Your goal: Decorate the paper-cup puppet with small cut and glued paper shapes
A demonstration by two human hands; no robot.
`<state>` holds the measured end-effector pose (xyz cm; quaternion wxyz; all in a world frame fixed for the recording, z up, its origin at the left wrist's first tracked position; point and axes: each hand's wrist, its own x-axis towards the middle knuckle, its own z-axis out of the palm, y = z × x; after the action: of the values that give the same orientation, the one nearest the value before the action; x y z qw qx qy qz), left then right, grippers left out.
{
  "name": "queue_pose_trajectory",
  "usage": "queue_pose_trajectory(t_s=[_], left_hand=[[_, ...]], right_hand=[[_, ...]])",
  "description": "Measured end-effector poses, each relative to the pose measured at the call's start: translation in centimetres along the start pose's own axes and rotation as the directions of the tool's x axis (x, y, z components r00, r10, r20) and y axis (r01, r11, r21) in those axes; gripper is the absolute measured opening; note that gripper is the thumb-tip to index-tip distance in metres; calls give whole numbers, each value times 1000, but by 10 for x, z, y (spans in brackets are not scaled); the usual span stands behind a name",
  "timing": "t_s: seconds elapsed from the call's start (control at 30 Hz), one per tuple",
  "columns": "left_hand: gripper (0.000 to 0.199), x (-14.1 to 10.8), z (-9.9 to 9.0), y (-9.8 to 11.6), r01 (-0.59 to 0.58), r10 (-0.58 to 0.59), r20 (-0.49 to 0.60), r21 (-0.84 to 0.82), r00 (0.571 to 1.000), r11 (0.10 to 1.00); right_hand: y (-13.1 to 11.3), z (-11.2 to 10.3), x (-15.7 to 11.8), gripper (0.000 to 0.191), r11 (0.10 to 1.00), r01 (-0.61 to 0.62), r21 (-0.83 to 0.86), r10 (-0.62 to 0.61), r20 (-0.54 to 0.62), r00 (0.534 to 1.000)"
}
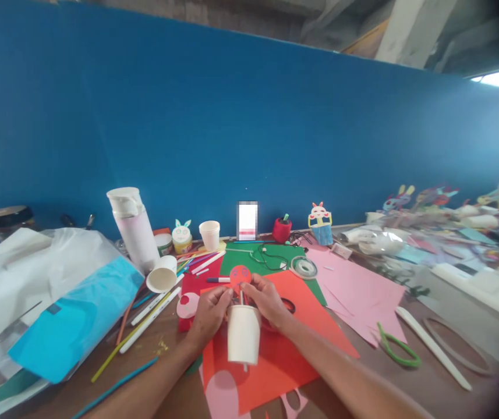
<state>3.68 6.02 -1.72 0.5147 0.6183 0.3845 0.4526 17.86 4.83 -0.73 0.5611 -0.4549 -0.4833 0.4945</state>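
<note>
A white paper cup (pixel 243 337) is upright over the orange paper (pixel 293 349), with a thin white stick showing above its rim and below its base. At the top of the stick is a round red paper face (pixel 240 274) with drawn eyes. My left hand (pixel 211 311) is closed beside the cup's rim, thumb and finger pinched; what it holds is too small to name. My right hand (pixel 267 299) has its fingers closed round the upper stick, just under the red face.
Markers (pixel 151 320) and a tipped white cup (pixel 162 274) lie to the left, near a tall bottle (pixel 135 230). Pink paper (pixel 358 288), a tape roll (pixel 304 267) and a green pipe cleaner (pixel 400 352) are to the right. Plastic-wrapped blue paper (pixel 77 320) covers the far left.
</note>
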Motion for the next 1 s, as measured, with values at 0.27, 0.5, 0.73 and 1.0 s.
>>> queue_pose_trajectory(t_s=[0.27, 0.5, 0.73, 1.0], left_hand=[[28, -5, 1, 1, 16, -15, 18, -52, 1000, 999], [28, -5, 0, 1, 22, -21, 19, -41, 1000, 999], [31, -5, 1, 1, 30, -29, 27, -38, 999, 999], [32, -3, 2, 3, -3, 3, 8, 28, 1000, 1000]], right_hand=[[2, -1, -2, 18, 999, 12, -50, -10, 36, 999], [6, -3, -1, 18, 994, 41, -101, -35, 54, 998], [5, -2, -2, 14, 995, 60, -75, -55, 64, 996], [3, -1, -2, 14, 994, 66, -82, -62, 59, 996]])
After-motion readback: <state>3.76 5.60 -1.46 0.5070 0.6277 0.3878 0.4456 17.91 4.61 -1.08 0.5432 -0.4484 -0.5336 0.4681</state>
